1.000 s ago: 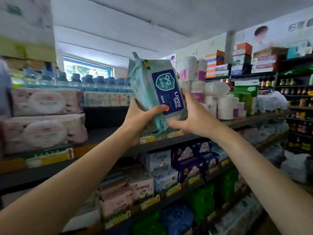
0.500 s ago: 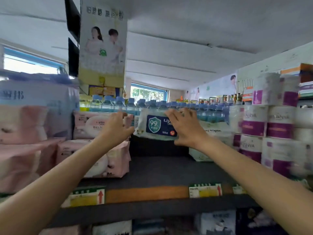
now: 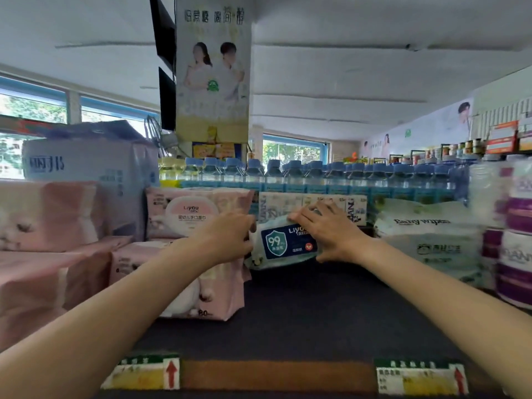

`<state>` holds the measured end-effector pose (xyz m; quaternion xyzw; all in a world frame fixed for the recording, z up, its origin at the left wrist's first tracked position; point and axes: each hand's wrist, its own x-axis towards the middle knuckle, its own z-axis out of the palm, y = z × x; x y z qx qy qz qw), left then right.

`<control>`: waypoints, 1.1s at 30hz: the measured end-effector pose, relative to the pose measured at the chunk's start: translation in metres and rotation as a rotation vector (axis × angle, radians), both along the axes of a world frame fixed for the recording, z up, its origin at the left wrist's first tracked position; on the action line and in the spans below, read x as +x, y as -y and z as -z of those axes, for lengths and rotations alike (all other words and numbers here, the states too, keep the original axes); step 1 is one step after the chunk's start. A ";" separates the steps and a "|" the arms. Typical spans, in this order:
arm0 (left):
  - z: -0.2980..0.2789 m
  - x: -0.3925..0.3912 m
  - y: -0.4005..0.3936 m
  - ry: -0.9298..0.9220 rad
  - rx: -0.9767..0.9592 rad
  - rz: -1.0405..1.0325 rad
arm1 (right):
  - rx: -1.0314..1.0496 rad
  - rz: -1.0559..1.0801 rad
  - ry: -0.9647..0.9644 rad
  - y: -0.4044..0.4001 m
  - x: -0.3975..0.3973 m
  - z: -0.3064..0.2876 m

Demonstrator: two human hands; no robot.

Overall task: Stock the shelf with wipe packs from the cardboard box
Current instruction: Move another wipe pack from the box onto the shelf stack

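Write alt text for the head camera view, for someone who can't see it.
Two bare hands, left hand and right hand, hold a blue-labelled wipe pack at the back of a dark shelf, between stacked pink wipe packs and pale baby wipes packs. Blue-capped water bottles line up behind.

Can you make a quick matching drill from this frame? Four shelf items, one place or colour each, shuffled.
Items
1. blue-label wipe pack
2. pink wipe packs
3. water bottles
4. Baby wipes pack

Descriptions
A. row with blue caps along the back of the shelf
B. held between the left hand and right hand
C. pale pack lying to the right of the hands
D. stacked to the left of the hands

Pairs: 1-B, 2-D, 3-A, 4-C
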<state>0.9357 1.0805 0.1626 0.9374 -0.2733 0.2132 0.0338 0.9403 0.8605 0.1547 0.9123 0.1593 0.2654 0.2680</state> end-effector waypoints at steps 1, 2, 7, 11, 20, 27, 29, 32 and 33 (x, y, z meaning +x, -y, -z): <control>0.001 0.003 0.002 0.009 0.021 -0.007 | -0.009 -0.008 0.013 0.001 0.002 0.001; 0.002 0.006 0.004 0.022 0.045 -0.016 | -0.019 -0.017 0.025 0.003 0.005 0.003; 0.008 0.015 0.017 0.094 0.129 -0.032 | -0.171 0.076 -0.167 0.005 0.016 0.017; 0.010 0.006 0.023 0.124 0.151 0.011 | -0.015 0.170 -0.281 0.018 0.001 0.008; 0.023 -0.079 0.069 0.140 0.048 0.399 | 0.387 0.384 -0.138 0.032 -0.178 0.004; 0.113 -0.245 0.148 -0.009 0.062 1.102 | 0.645 0.839 -0.306 0.012 -0.424 0.088; 0.156 -0.306 0.162 -0.083 0.190 1.277 | 0.740 1.025 -0.382 -0.007 -0.505 0.128; 0.219 -0.406 0.165 -0.209 0.336 1.485 | 0.913 1.339 -0.423 -0.040 -0.631 0.189; 0.237 -0.438 0.163 -0.245 0.373 1.537 | 0.993 1.434 -0.422 -0.053 -0.672 0.208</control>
